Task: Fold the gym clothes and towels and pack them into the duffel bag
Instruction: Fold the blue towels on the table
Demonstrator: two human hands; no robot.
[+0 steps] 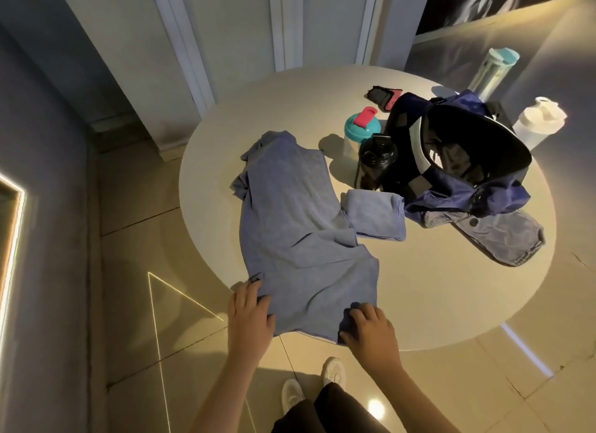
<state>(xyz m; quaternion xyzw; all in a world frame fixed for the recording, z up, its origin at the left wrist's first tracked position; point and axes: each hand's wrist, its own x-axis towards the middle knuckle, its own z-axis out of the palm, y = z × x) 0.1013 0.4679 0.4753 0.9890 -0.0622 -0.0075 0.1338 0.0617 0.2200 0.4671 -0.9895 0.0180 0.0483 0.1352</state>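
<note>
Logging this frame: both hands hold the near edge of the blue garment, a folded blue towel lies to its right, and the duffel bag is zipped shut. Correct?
Not quite. The duffel bag is open, its dark mouth gaping, as the head view shows. Otherwise right: left hand and right hand hold the blue garment by its near edge, with the folded blue towel to its right.

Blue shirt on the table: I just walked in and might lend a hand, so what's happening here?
A person stands at the round table. The left hand and right hand each grip the near hem of the blue shirt, which lies spread out, not yet folded. A folded towel lies beside it, next to the open duffel bag. A grey garment lies by the bag.
</note>
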